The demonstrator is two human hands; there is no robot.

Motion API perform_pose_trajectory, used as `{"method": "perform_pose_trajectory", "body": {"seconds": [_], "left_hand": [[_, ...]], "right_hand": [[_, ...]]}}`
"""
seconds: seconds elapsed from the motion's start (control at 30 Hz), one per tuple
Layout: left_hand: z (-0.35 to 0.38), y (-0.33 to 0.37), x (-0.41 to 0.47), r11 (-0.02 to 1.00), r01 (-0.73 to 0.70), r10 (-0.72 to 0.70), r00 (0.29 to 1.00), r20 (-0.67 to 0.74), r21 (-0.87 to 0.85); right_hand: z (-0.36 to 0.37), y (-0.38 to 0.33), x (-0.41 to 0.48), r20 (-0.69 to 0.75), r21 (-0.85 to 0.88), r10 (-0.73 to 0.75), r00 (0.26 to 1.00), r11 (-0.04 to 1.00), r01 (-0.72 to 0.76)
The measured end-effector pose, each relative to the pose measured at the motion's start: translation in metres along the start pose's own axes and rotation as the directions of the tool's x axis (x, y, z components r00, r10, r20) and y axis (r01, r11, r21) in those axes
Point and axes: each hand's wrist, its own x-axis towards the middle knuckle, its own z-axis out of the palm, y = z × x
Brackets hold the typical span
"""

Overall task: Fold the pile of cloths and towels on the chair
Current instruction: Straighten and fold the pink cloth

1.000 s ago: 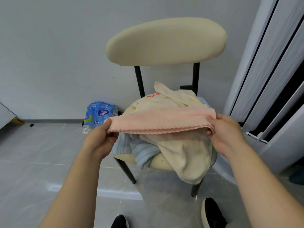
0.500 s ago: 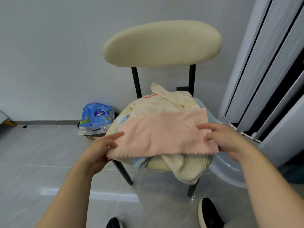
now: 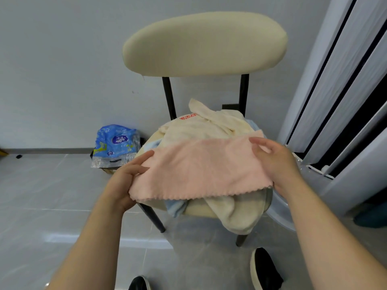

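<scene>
Head view: pink cloth (image 3: 201,170) is spread flat on top of the pile on the chair (image 3: 205,42) seat. Its scalloped near edge overhangs the seat front.

Left hand (image 3: 123,181) is at the cloth's left edge. Fingers (image 3: 144,159) are lightly curled on the top side of the edge, and the near-left corner drapes over the heel of the hand. Thumb is hidden under the fabric, so it reads as a pinch on the edge.

Right hand (image 3: 278,164) sits on the cloth's right edge near the far corner. Visible fingers are loosely bent on top, with a bit of pink showing between them. Can't tell if anything is curled under, so the grip is unconfirmed.

Under the pink cloth:
- Cream towel (image 3: 209,128), crumpled. Red print shows near the back, one end is bunched against the back posts, and another hangs off the seat's front right.
- Blue towel (image 3: 176,207), only slivers visible, at the front edge and far right.

Chair stands against a grey wall, with white door panels (image 3: 335,91) to its right. Blue packet (image 3: 115,145) lies on the tiled floor (image 3: 41,195) left of the chair, by the wall. Two black shoes (image 3: 265,271) show at the bottom of frame.
</scene>
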Motion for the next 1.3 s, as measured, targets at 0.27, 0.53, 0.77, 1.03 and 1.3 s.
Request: {"method": "perform_pose_trajectory", "body": {"seconds": [0.27,0.53,0.77,1.03,1.3], "left_hand": [[-0.003,0.018,-0.024,0.977,-0.177,0.189,0.978,-0.094,0.12],[-0.018,0.011,-0.038,0.985,-0.111,0.124,0.988,-0.094,0.135],[-0.011,0.01,-0.036,0.984,-0.111,0.128,0.985,-0.118,0.137],[-0.001,0.023,-0.039,0.921,-0.232,0.271,0.958,-0.089,0.312],[0.003,0.028,-0.075,0.832,-0.295,0.381,0.919,-0.098,0.47]], "right_hand": [[-0.012,-0.015,-0.008,0.032,0.151,0.033,0.999,0.988,-0.038],[-0.026,-0.013,-0.016,0.126,0.255,0.126,0.984,0.954,-0.155],[-0.023,-0.006,-0.019,0.019,-0.083,0.01,1.0,0.996,-0.008],[-0.018,-0.019,-0.022,0.013,-0.242,-0.119,0.993,0.963,0.119],[-0.02,-0.035,-0.046,0.039,-0.339,-0.193,0.98,0.92,0.194]]}}
